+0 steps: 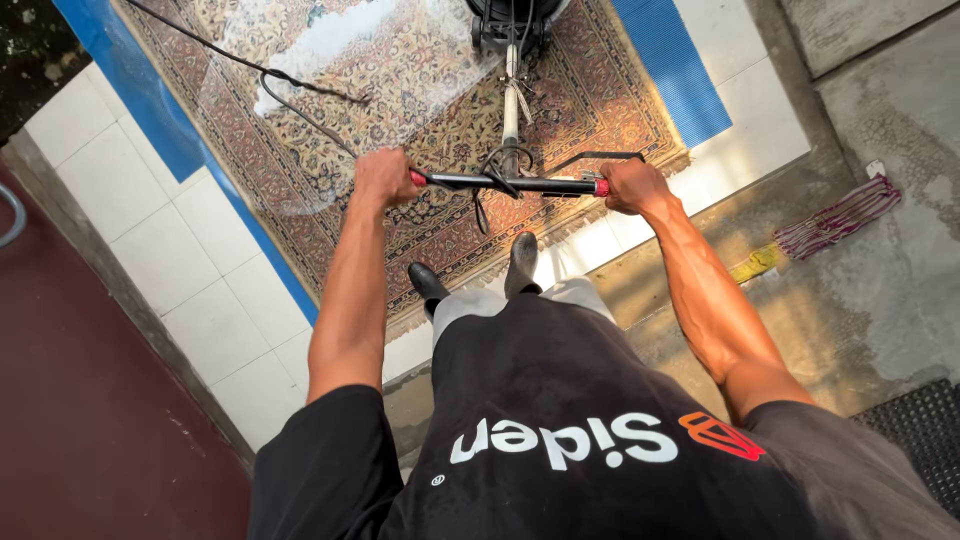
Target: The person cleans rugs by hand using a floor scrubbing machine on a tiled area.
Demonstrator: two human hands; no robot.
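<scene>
I have both hands — left hand (385, 178), right hand (632, 186) — clenched on the black metal handlebar (510, 184) of the heavy-looking, rigid floor-scrubbing machine (510, 22) standing on the wet patterned rug (420, 110) — its red-tipped ends look the place to grip.

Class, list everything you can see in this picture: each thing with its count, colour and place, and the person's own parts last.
rug: one, beige and red patterned, wet, centre top
scrubbing machine: one, black, top centre on the rug
handlebar: one, black with red ends, across the middle
cable: one, black, over the rug at upper left
tiles: many, white, left of the rug
striped cloth: one, red and white, right on the concrete
boots: two, black, at the rug's near edge
left hand: grip closed on the handlebar's left end
right hand: grip closed on its right end
</scene>
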